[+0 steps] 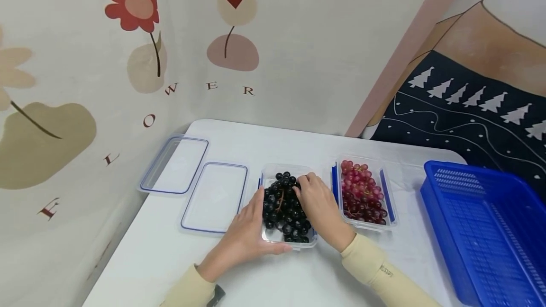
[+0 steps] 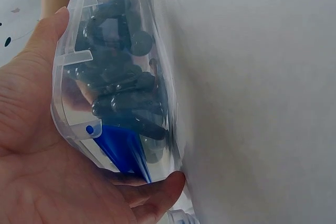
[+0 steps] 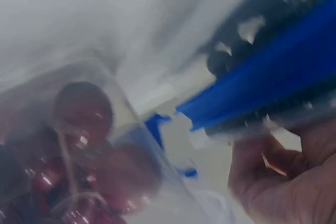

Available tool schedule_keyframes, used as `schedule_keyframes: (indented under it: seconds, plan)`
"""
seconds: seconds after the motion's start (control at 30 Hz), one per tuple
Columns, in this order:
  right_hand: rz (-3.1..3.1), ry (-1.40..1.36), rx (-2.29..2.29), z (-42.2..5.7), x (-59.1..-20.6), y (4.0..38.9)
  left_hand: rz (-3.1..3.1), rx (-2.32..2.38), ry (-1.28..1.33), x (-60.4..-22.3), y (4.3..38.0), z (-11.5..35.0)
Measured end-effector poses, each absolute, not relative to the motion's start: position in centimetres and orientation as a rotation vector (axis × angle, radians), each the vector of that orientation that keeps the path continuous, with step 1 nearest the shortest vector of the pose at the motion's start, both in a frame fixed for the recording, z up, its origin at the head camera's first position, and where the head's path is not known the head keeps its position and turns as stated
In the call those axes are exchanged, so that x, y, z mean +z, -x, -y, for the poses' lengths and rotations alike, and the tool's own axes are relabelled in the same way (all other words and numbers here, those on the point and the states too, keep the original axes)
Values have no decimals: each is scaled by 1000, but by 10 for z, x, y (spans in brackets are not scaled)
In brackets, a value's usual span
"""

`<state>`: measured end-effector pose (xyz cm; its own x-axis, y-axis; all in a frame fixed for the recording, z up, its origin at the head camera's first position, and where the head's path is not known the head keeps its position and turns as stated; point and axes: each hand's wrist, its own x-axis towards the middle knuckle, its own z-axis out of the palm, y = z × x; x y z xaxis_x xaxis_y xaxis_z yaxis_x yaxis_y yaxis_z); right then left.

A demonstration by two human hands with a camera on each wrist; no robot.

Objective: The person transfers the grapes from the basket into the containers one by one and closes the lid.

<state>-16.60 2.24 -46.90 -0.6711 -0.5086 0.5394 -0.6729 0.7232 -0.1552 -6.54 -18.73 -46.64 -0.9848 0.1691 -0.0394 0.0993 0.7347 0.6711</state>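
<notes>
A clear plastic container (image 1: 275, 236) with blue side latches stands on the white table, filled with a bunch of black grapes (image 1: 283, 203). My left hand (image 1: 245, 233) grips its near left corner, thumb along the near rim and fingers along the left side. The left wrist view shows fingertips by the lowered blue latch (image 2: 123, 148). My right hand (image 1: 320, 203) reaches over the right rim, its bent fingers and thumb holding the upper right of the grapes. To the right stands a second clear container (image 1: 390, 217) with red grapes (image 1: 362, 188).
Two clear lids with blue seals lie to the left: a nearer lid (image 1: 215, 195) and a farther lid (image 1: 177, 165) at the table's left edge. A large blue plastic basket (image 1: 439, 221) stands at the right. Behind the table (image 1: 273, 141) hangs a flower-printed curtain (image 1: 298, 60).
</notes>
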Motion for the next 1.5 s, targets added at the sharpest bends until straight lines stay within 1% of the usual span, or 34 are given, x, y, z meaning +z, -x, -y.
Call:
schedule_keyframes:
  seconds: [0.13, 0.27, 0.47, 0.6, 0.7, 0.83, 1.13, 1.33, 1.5]
  plan:
    - [2461, -893, 433, -20, -471, 169, -2833, 1075, -211, -467, 67, 189]
    - [2470, -850, 607, -28, -468, 166, -2819, 1083, -212, -467, 68, 189]
    - [2558, -871, 817, -48, -456, 135, -2821, 1085, -233, -465, 66, 188]
    - [2720, -900, 794, -52, -459, 116, -2838, 1084, -232, -463, 65, 188]
    - [2812, -908, 727, -51, -464, 109, -2840, 1069, -230, -462, 65, 187]
    - [2896, -917, 672, -49, -464, 110, -2837, 1064, -239, -463, 65, 186]
    - [3096, -965, 597, -43, -449, 125, -2842, 1033, -236, -466, 72, 187]
    - [2971, -1066, 598, -44, -456, 128, -2831, 1045, -230, -466, 72, 187]
    - [2852, -1167, 390, -45, -459, 131, -2843, 1057, -224, -466, 70, 186]
